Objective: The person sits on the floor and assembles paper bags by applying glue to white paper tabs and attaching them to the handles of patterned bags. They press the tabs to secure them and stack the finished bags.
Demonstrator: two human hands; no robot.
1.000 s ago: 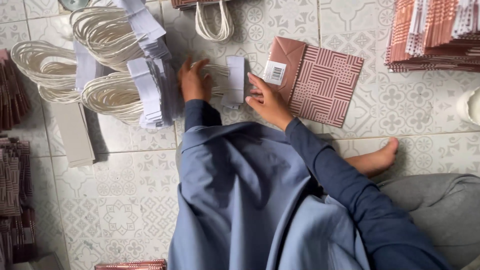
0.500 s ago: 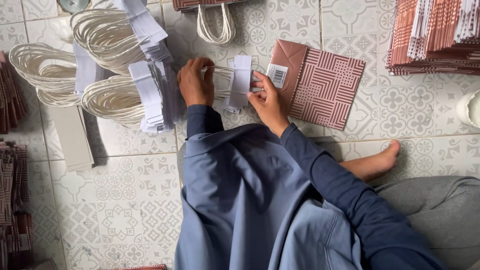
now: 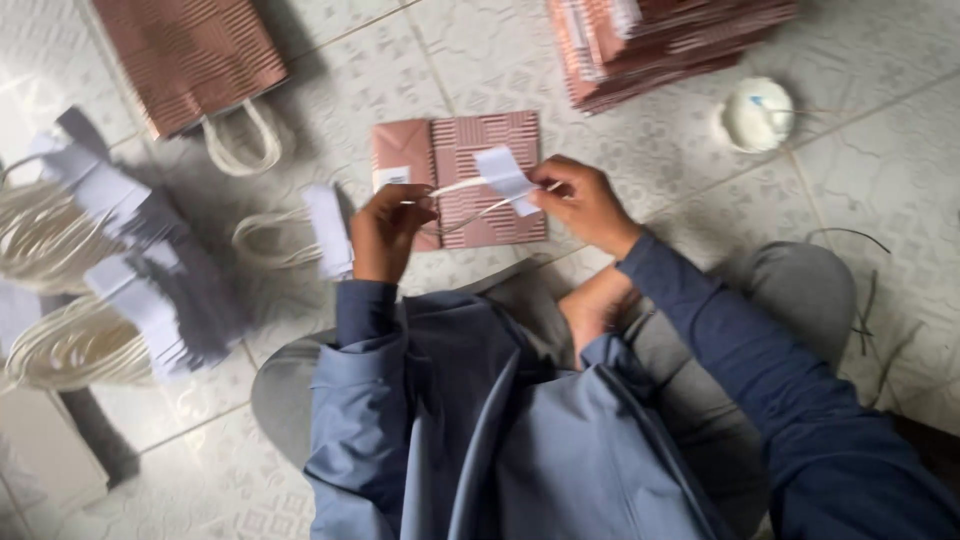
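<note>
My left hand (image 3: pixel 388 232) and my right hand (image 3: pixel 578 200) hold a cream cord handle (image 3: pixel 470 203) with a white paper strip (image 3: pixel 503 172) between them, lifted above a flat pink patterned paper bag (image 3: pixel 470 172) on the tiled floor. The right hand pinches the strip end; the left grips the cord's loop end. Another cord handle with a white strip (image 3: pixel 300 232) lies on the floor just left of my left hand.
Piles of cord handles with white strips (image 3: pixel 90 270) lie at the left. A finished pink bag (image 3: pixel 190 60) lies at the top left, a stack of flat bags (image 3: pixel 670 40) at the top right, a white round tub (image 3: pixel 758 114) beside it. My bare foot (image 3: pixel 590 305) is tucked below.
The view has shifted, so everything sits further left and lower. Both hands have lifted one cord handle off the floor and now hold it over the flat bag.
</note>
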